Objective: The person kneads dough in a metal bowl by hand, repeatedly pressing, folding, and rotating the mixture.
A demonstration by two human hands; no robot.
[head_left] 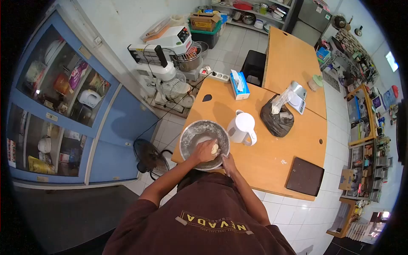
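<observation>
My left hand [205,151] is inside a metal mixing bowl [185,138], its fingers closed around a pale lump of dough [215,149]. White flour coats the bowl's inner wall. At the bowl's near right rim, my right hand [229,165] grips the edge. The bowl stands at the left front corner of the wooden table [255,163]. Close to its right side is a white electric kettle [243,125], handle toward the right. My left fingertips are partly hidden by the hand and the dough.
A black plastic bag [276,121], digital scale [298,104], tissue box [239,87] and dark baking tray [305,178] lie on the table. A power strip [219,76] sits at the back edge. On the floor at left stand a black fan [148,155] and mixers [170,78].
</observation>
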